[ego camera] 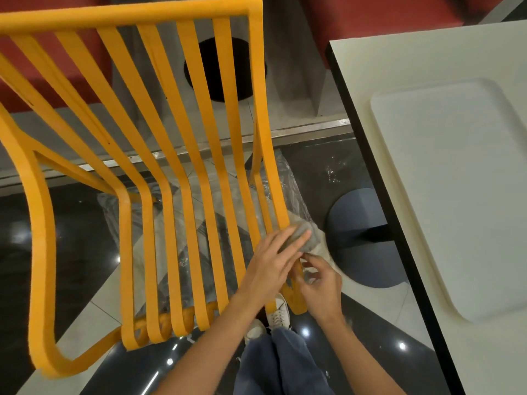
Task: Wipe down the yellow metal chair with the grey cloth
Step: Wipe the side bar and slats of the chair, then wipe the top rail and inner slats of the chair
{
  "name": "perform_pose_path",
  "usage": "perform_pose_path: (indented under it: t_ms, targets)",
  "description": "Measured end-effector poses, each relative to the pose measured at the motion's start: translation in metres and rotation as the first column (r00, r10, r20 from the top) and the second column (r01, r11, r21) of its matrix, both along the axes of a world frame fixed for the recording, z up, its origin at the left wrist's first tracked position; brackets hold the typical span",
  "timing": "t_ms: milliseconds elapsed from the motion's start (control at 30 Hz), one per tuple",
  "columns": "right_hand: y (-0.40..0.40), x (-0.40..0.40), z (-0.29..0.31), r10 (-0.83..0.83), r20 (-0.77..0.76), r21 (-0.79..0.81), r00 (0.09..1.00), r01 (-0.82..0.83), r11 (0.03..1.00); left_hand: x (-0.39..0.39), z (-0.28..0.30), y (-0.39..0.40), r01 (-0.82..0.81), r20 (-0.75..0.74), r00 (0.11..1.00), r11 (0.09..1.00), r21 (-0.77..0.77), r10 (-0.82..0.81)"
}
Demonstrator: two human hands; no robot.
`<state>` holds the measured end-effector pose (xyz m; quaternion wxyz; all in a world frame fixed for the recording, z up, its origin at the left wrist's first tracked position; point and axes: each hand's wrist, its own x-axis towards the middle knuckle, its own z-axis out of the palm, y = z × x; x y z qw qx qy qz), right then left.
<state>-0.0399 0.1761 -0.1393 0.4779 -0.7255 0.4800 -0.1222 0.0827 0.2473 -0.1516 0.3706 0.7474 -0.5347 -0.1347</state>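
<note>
The yellow metal chair (182, 172) with long slats fills the left and middle of the head view, seen from above and in front. The grey cloth (311, 238) is bunched on the rightmost seat slats near the seat's front right corner. My left hand (272, 262) lies on top of the cloth with straight fingers pressing it onto the slats. Just to its right, my right hand (320, 283) is at the seat's outer edge, fingers curled and pinching what looks like the cloth's lower end beside the edge slat.
A white table (422, 89) with a black edge stands close on the right, bearing a white tray (445, 195). Its dark round base (359, 240) sits beside the chair. Clear plastic sheeting (288, 178) lies under the chair. My shoes (278, 312) are below the seat's front.
</note>
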Motion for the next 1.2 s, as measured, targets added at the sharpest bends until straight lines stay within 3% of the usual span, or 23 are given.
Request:
perform_pose_path:
  t_ms: [67,167,267,367,500,600,733,867,933,1033,1100,1200]
  targets:
    - [0.003,-0.003,-0.007,0.002,-0.037,-0.033,0.999,-0.003,0.999,0.017,-0.029,-0.014,0.152,0.323,0.931,0.985,0.079,-0.170]
    - [-0.002,-0.005,-0.011,0.012,-0.069,-0.061,0.998,-0.016,0.998,0.055,-0.043,-0.044,0.118,0.468,0.871,0.989,0.090,-0.147]
    - [-0.009,-0.004,-0.011,0.027,-0.073,0.009,0.997,-0.026,1.000,0.099,-0.038,-0.080,-0.095,0.453,0.889,0.994,0.047,0.063]
    - [-0.013,-0.003,-0.010,0.035,-0.122,0.037,0.992,-0.030,0.999,0.097,-0.037,-0.091,-0.219,0.317,0.929,0.975,0.047,0.193]
    - [-0.012,-0.004,-0.006,0.003,-0.139,0.087,0.990,0.009,0.996,0.042,-0.045,-0.055,-0.003,0.180,0.984,1.000,0.003,0.003]
    - [-0.014,-0.001,-0.005,0.001,-0.144,0.115,0.990,0.016,0.993,0.063,-0.051,-0.055,0.129,0.115,0.986,0.991,-0.029,-0.125]
    - [-0.016,0.001,-0.002,0.010,-0.180,0.174,0.984,0.022,0.985,0.116,-0.047,-0.078,0.227,0.195,0.955,0.974,0.002,-0.223]
    - [-0.022,0.009,0.014,0.053,-0.277,0.192,0.959,0.001,0.981,0.163,-0.032,-0.107,0.202,0.347,0.910,0.973,0.110,-0.228]
    - [-0.031,0.023,0.027,0.118,-0.352,0.205,0.929,-0.046,0.978,0.180,-0.013,-0.122,0.128,0.400,0.903,0.987,0.095,-0.156]
    - [-0.059,0.065,0.049,0.111,-0.262,0.166,0.959,-0.069,0.984,0.198,0.030,-0.140,-0.121,0.246,0.956,0.980,-0.158,0.157]
    - [-0.086,0.108,0.066,0.069,-0.091,0.095,0.993,-0.061,0.994,0.209,0.067,-0.150,-0.340,0.060,0.921,0.869,-0.360,0.385]
    - [-0.126,0.188,0.097,0.076,0.150,-0.128,0.986,-0.057,0.990,0.235,0.125,-0.163,-0.553,-0.165,0.807,0.629,-0.546,0.567]
